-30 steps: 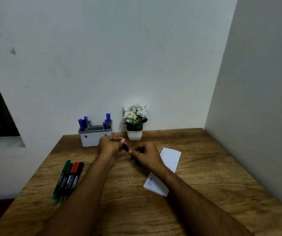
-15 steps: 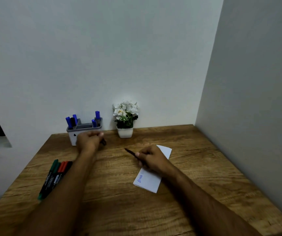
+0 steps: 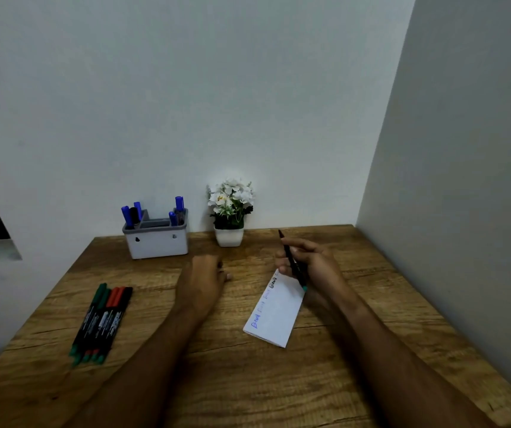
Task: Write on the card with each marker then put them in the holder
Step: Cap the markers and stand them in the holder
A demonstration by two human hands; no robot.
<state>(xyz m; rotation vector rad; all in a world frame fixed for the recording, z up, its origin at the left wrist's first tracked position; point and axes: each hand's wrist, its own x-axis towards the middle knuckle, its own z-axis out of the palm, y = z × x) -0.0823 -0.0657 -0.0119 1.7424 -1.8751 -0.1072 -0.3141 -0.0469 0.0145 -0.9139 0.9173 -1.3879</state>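
On the wooden table (image 3: pixel 248 381), a row of capped markers (image 3: pixel 101 319) lies at the near left. The white card (image 3: pixel 276 313), bearing handwritten words, lies right of centre. The right hand (image 3: pixel 313 267) grips an uncapped black marker (image 3: pixel 293 261) above the card's far end, tip pointing away. The left hand (image 3: pixel 203 281) hovers, fingers curled; their contents cannot be determined. The holder (image 3: pixel 157 239), containing blue markers, stands against the wall beside a potted plant (image 3: pixel 229 211).
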